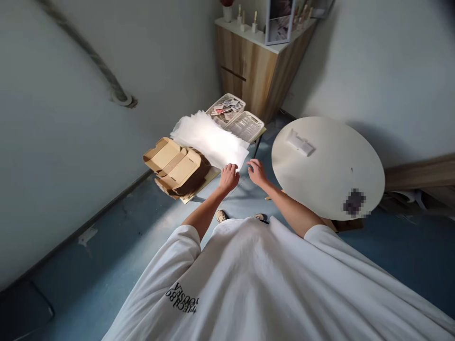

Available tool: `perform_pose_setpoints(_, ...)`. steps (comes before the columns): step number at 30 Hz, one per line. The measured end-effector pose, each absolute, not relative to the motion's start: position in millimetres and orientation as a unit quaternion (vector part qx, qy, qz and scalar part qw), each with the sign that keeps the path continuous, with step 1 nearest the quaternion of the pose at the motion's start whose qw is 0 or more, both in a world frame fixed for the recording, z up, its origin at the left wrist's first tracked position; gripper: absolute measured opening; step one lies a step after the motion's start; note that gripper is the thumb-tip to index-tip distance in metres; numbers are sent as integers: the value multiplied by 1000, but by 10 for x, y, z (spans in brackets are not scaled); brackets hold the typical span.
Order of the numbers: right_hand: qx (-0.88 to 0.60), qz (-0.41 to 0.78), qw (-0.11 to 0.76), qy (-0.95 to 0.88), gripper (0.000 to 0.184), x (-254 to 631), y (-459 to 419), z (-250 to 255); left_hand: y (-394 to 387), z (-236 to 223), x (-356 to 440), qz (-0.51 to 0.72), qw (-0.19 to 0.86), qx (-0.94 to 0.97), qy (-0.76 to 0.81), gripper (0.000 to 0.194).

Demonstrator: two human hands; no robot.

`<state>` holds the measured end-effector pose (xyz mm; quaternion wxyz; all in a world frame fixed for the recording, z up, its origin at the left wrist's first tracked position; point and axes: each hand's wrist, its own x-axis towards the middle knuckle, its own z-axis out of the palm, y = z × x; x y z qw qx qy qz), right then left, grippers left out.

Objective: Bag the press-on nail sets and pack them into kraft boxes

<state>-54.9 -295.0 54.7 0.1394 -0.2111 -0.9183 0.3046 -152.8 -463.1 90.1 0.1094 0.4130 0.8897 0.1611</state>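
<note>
My left hand (229, 178) is at the near edge of a stack of thin white sheets (209, 139), its fingers loosely bent and partly apart. I cannot tell whether its fingertips touch the sheets. A little to its right, my right hand (257, 173) hovers beside the stack's right corner, thumb and fingers apart and nothing between them. Left of the sheets lies a pile of brown cardboard boxes (177, 168), the top one opened out flat.
Behind the sheets stand a white basket of cards (226, 106) and a second white basket with clear packets (246, 127). A round white table (320, 166) on the right bears a white packet (300, 143). A wooden cabinet (245, 61) stands at the back.
</note>
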Motion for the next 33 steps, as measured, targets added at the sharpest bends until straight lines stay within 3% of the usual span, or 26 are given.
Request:
perform_pose_setpoints(5, -146, 325, 138, -924, 39, -1221, -3657, 583, -5487, 866, -1989, 153, 86, 377, 909, 30)
perform_pose_setpoints(14, -76, 302, 40, -949, 37, -1994, -4575, 594, -6576, 834, -2735, 108, 110, 299, 942, 33)
perform_pose_setpoints(25, -12, 208, -33, -978, 42, -2469, -4921, 718, -6858, 814, -3043, 89, 182, 270, 941, 37)
perform_pose_setpoints(33, 31, 137, -56, -989, 35, -2667, -5014, 737, -6879, 853, -3009, 69, 168, 315, 932, 35)
